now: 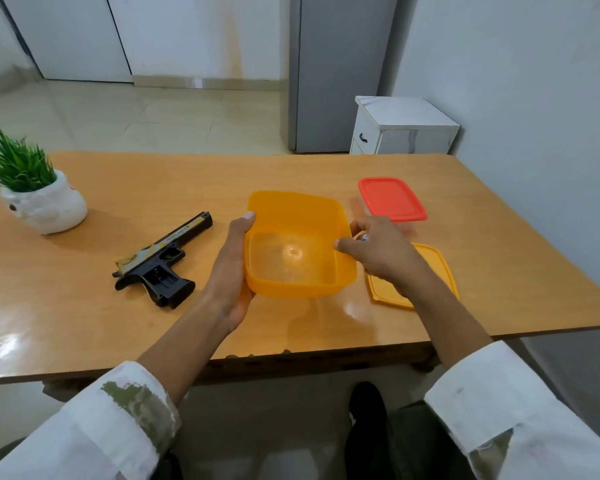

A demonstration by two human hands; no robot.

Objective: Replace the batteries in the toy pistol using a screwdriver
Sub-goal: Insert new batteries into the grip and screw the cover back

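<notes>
Toy pistol (163, 261) lies flat on table (118, 323), left of orange container (291, 209), untouched. Left hand (231, 268) grips the container's left wall, thumb along the rim. Right hand (378, 254) is at the right rim, fingers curled round a small white-blue item (362, 238), unidentifiable. Orange lid (430, 258) lies under the right forearm.

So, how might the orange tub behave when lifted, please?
The tub looks thin, translucent plastic and empty, so probably light and slightly flexible. Its wide flat base should resist tipping, though it may slide on the glossy table.
</notes>
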